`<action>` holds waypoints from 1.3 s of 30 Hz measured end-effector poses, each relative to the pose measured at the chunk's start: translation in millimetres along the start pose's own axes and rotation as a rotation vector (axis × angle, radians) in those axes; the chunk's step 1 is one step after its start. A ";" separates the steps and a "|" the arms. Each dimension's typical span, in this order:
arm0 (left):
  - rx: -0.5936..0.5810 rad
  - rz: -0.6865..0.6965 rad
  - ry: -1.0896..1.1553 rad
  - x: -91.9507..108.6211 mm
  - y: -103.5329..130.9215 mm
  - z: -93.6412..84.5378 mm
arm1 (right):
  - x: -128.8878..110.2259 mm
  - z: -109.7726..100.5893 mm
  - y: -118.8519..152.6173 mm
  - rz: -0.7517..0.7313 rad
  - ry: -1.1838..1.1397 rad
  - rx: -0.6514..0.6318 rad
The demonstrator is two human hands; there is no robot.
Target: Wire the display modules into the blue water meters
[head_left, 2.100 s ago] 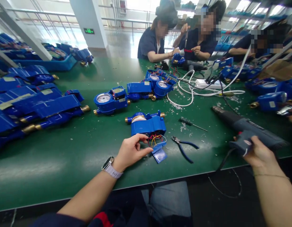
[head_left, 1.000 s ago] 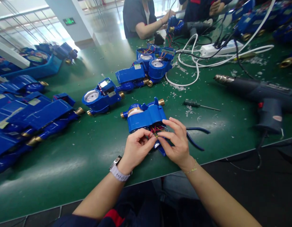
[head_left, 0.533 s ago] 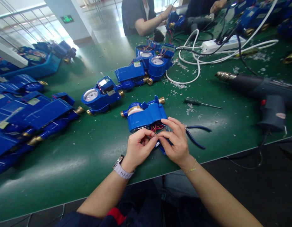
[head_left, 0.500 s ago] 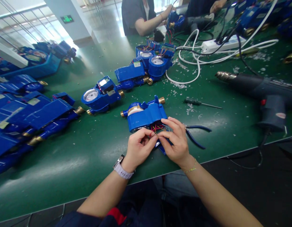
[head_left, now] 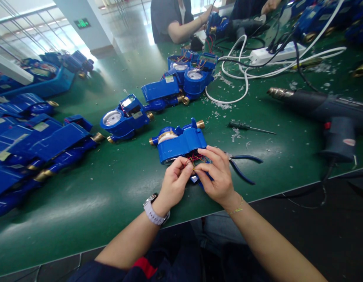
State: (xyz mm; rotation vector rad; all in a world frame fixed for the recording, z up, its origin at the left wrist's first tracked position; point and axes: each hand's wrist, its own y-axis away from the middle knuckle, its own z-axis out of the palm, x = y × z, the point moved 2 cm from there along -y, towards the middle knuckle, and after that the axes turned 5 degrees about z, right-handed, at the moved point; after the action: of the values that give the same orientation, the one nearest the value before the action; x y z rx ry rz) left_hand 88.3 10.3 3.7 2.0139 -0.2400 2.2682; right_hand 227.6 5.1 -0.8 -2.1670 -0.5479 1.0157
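Note:
A blue meter (head_left: 181,144) with brass ends lies on its side on the green table (head_left: 125,203), its coloured wires (head_left: 199,158) spilling out toward me. My left hand (head_left: 177,182) pinches thin wires at the near side of the meter. Close against it, my right hand (head_left: 218,176) also has thumb and forefinger pinched on the wires, its other fingers beside the housing. Fingertips partly hide the wire ends. Under the hands a small blue part shows. Just right of my right hand lie pliers with blue handles (head_left: 247,158).
A screwdriver (head_left: 240,126) and a heat gun (head_left: 322,107) lie to the right. More blue meters (head_left: 125,117) stand behind and many are piled at left (head_left: 46,141). A white power strip (head_left: 275,54) with looped cables is at the back, near another person's arm (head_left: 187,29).
My left hand has turned slightly, its thumb now raised nearer the wires and pointing more upward. My right hand has shifted a little left. The meter stays in place.

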 end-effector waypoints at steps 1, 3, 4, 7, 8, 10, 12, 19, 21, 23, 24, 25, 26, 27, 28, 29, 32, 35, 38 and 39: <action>-0.011 -0.015 0.035 -0.8 0.2 0.5 | -0.2 0.2 -0.1 0.000 -0.003 -0.001; -0.034 -0.056 0.111 -3.3 1.0 1.4 | -0.3 0.7 -0.2 0.000 -0.010 -0.002; -0.043 -0.077 0.146 -4.7 1.4 1.7 | -0.2 1.1 0.0 0.000 -0.013 -0.002; -0.059 -0.122 0.232 -7.8 2.1 2.0 | 0.5 2.0 0.8 -0.002 -0.024 -0.002; -0.059 -0.133 0.257 -8.2 2.1 1.8 | 0.8 2.0 1.1 -0.003 -0.026 -0.004; -0.052 -0.144 0.300 -8.0 1.5 1.0 | 1.8 1.5 1.6 0.001 -0.024 -0.005; -0.043 -0.135 0.312 -7.1 0.5 -0.7 | 2.8 0.5 1.8 0.006 -0.023 -0.004; -0.027 -0.050 0.101 -2.9 -1.1 -9.5 | 3.2 -1.6 0.5 0.010 -0.028 0.007; -0.034 -0.034 0.023 -0.7 -0.7 -10.0 | 2.9 -1.5 0.1 0.010 -0.025 0.002; -0.037 -0.015 -0.061 1.2 -0.3 -9.7 | 2.7 -1.4 -0.1 0.007 -0.031 -0.001; -0.037 -0.008 -0.095 1.8 -0.1 -9.4 | 2.6 -1.4 -0.2 0.004 -0.037 -0.003; -0.036 -0.002 -0.120 2.0 0.1 -9.0 | 2.6 -1.4 -0.3 0.002 -0.042 -0.004; -0.034 0.003 -0.133 2.0 0.3 -8.5 | 2.5 -1.3 -0.3 0.000 -0.045 -0.006; -0.034 0.009 -0.138 1.8 0.4 -8.0 | 2.5 -1.3 -0.2 -0.001 -0.046 -0.009; -0.036 0.018 -0.133 1.5 0.4 -7.3 | 2.5 -1.2 -0.1 -0.002 -0.046 -0.011; -0.040 0.028 -0.118 1.1 0.5 -6.5 | 2.4 -1.1 0.1 -0.002 -0.046 -0.013; -0.070 0.032 -0.013 -0.6 0.7 -3.1 | 2.3 -0.9 0.7 -0.002 -0.050 -0.009; -0.101 -0.018 0.128 -3.5 0.7 0.6 | 2.0 -0.9 0.7 -0.004 -0.052 -0.002; -0.121 -0.094 0.258 -6.7 0.9 3.7 | 1.7 -0.7 0.1 -0.005 -0.048 -0.005; -0.127 -0.112 0.297 -7.4 1.1 4.5 | 1.6 -0.6 -0.2 -0.004 -0.046 -0.007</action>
State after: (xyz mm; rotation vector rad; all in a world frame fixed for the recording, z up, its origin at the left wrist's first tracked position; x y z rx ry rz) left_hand 93.4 8.7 -3.2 1.5648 -0.2322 2.3748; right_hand 229.0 6.0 -1.2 -2.1523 -0.5783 1.0656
